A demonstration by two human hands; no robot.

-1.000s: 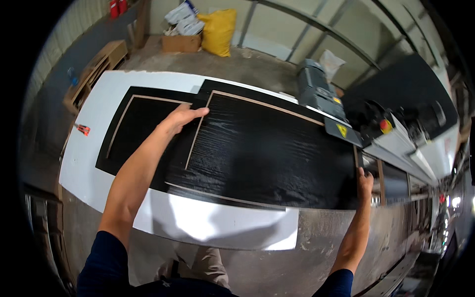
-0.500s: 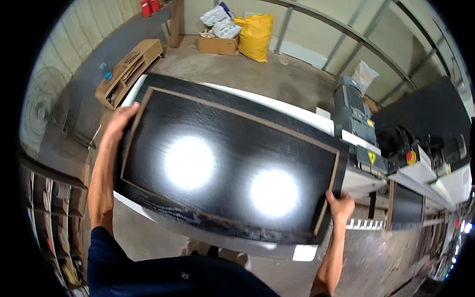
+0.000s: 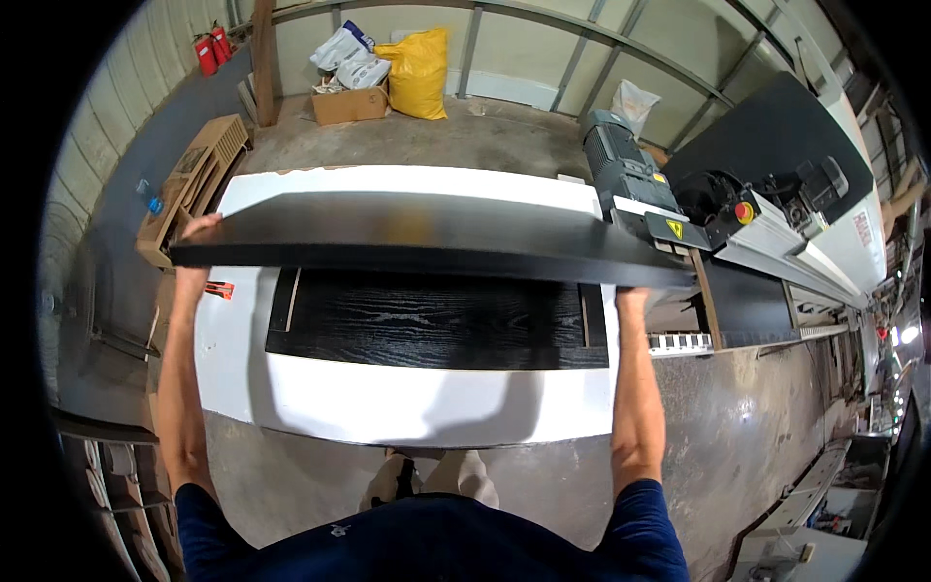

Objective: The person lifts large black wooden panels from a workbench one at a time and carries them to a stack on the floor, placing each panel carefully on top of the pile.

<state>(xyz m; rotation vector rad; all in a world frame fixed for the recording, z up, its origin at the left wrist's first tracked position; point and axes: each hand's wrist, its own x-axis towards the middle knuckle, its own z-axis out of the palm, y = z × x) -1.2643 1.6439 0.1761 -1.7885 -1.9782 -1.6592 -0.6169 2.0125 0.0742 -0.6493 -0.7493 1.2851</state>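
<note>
A long black wood panel (image 3: 407, 223) is raised and tilted, its near long edge turned toward me. My left hand (image 3: 201, 229) grips its left end and my right hand (image 3: 632, 299) holds it from below at the right end, fingers mostly hidden under it. Beneath lies a second black wood-grain panel (image 3: 427, 320) with thin light-brown strips near its ends, its far part hidden by the raised panel. It rests on a white table (image 3: 388, 398). An orange-red utility knife (image 3: 220, 290) lies on the table near my left hand.
At the right stands a machine with a grey motor (image 3: 621, 155) and a red stop button (image 3: 744, 212). A dark board (image 3: 752, 291) lies beside it. A wooden cabinet (image 3: 194, 179) is at the far left. A cardboard box (image 3: 349, 105) and a yellow sack (image 3: 419, 73) stand behind the table.
The raised panel has tilted from its framed face showing to its near edge showing. The lower panel, the knife and more of the white table have come into view.
</note>
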